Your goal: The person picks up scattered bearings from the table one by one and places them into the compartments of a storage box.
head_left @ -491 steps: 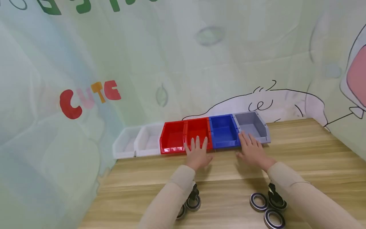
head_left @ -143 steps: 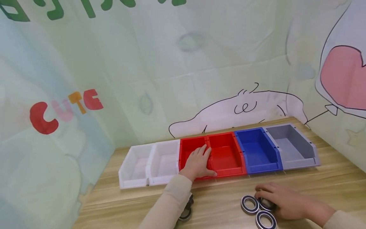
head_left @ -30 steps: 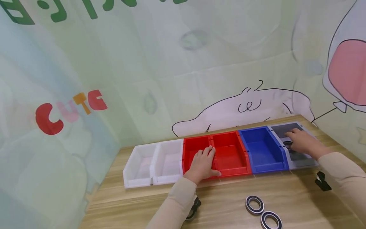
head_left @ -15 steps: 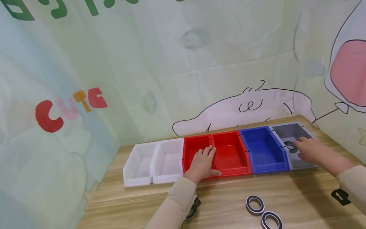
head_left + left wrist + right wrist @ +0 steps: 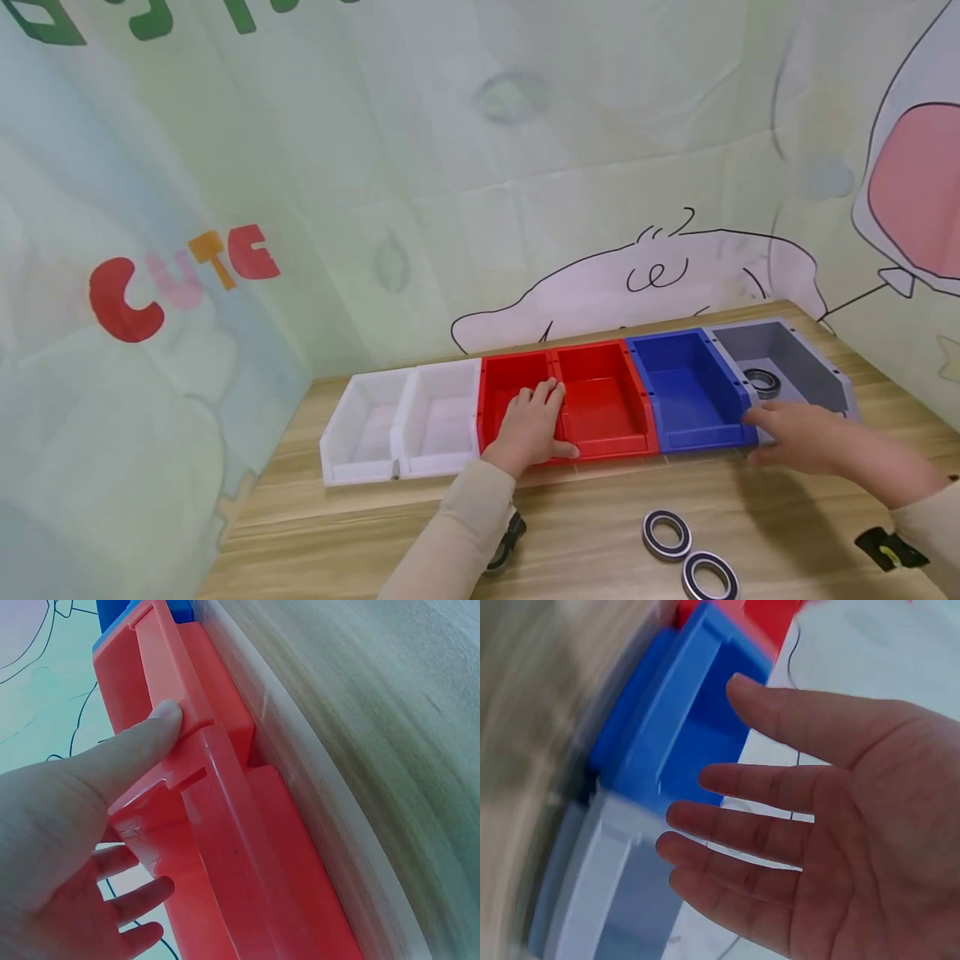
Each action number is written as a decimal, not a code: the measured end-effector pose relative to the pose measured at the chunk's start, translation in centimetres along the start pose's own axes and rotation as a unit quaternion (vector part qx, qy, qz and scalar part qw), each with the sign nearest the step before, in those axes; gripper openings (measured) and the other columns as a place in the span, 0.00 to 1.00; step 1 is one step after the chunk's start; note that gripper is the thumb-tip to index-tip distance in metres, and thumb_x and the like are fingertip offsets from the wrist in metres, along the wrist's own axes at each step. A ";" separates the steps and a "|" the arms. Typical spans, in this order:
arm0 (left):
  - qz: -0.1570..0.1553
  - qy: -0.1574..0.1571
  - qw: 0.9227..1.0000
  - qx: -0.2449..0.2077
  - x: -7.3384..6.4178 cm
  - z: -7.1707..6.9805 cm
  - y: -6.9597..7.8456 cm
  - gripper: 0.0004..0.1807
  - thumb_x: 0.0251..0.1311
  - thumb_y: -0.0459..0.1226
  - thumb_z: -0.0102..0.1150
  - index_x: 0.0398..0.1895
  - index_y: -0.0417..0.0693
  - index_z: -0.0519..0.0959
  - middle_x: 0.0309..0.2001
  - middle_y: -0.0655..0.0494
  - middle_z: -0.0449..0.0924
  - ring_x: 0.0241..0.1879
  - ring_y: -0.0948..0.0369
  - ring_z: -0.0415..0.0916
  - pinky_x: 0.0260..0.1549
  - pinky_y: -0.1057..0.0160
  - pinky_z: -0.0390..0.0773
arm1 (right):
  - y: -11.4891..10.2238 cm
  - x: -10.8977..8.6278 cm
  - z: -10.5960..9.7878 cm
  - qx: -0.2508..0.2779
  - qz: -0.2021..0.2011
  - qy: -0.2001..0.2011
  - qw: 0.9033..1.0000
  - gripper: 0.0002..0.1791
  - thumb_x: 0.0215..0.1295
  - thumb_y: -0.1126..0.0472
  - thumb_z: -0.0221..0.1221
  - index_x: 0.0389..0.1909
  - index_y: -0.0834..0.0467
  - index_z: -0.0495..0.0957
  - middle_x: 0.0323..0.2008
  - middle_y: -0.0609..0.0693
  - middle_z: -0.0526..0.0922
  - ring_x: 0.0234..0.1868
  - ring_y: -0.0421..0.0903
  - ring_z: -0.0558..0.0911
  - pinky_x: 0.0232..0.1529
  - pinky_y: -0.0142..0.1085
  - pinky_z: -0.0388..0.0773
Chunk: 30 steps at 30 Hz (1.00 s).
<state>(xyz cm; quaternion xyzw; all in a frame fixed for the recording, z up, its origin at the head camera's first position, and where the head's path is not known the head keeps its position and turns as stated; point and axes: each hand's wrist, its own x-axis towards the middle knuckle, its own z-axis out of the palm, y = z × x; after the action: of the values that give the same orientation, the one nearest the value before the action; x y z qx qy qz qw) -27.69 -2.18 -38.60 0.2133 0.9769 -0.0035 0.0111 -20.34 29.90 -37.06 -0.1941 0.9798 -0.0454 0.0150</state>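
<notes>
Red plastic is touched by the left grip (image 5: pixel 527 423), a bare hand laid across the place where the left red bin (image 5: pixel 517 377) and the right red bin (image 5: pixel 600 404) meet. In the left wrist view the thumb is rested on the near rim, while the other fingers are kept loose and apart, with nothing grasped. The right grip (image 5: pixel 798 435) is held with fingers extended at the near edge of the grey bin (image 5: pixel 806 357), beside the corner of the blue bin (image 5: pixel 686 396); nothing is carried by it. One metal ring (image 5: pixel 765 394) is seated in the grey bin, by its left wall. On the bare wooden surface (image 5: pixel 585 517), an upper ring (image 5: pixel 669 554) and a lower ring (image 5: pixel 708 557) are placed side by side, nearer than the bins. A further ring (image 5: pixel 497 569) is mostly hidden beneath the left wrist. White bins (image 5: pixel 442 412) are lined up at the left, and a printed cloth (image 5: pixel 360 167) is hung behind.
</notes>
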 end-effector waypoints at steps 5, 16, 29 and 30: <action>-0.001 0.002 1.000 -0.006 0.0 0.1 0.0 0.53 0.41 0.57 0.68 0.70 0.54 0.54 0.69 0.55 0.55 0.62 0.53 0.59 0.61 0.54 0.67 | -2.2 0.1 1.5 0.015 -0.065 0.020 0.998 0.25 0.49 0.48 0.65 0.41 0.62 0.76 0.33 0.51 0.76 0.31 0.47 0.77 0.33 0.43 0.76; 0.000 0.002 1.000 -0.017 0.0 0.1 0.0 0.52 0.41 0.56 0.69 0.70 0.53 0.54 0.69 0.54 0.56 0.63 0.53 0.59 0.60 0.53 0.67 | -7.0 1.0 3.9 0.069 -0.118 -0.046 0.989 0.30 0.51 0.45 0.63 0.50 0.60 0.74 0.44 0.53 0.77 0.44 0.55 0.78 0.44 0.49 0.76; -0.001 0.005 1.000 -0.009 -0.1 0.2 0.0 0.53 0.41 0.56 0.69 0.70 0.54 0.54 0.69 0.55 0.56 0.61 0.54 0.60 0.59 0.54 0.69 | -11.4 1.0 6.3 0.053 -0.156 -0.074 0.984 0.26 0.44 0.49 0.68 0.45 0.36 0.67 0.41 0.41 0.67 0.38 0.41 0.68 0.34 0.34 0.72; 0.000 0.005 1.000 -0.009 0.0 0.2 0.0 0.53 0.40 0.56 0.69 0.70 0.54 0.54 0.69 0.55 0.56 0.61 0.54 0.60 0.59 0.55 0.69 | -11.5 1.1 6.4 0.051 -0.161 -0.065 0.984 0.25 0.43 0.52 0.68 0.43 0.35 0.68 0.40 0.40 0.67 0.37 0.40 0.66 0.32 0.32 0.69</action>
<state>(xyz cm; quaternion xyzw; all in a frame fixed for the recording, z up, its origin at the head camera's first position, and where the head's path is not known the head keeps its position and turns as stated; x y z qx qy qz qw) -27.65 -2.20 -38.79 0.2136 0.9769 0.0064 0.0083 -16.67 18.42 -42.35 -0.3504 0.9292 -0.0844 0.0814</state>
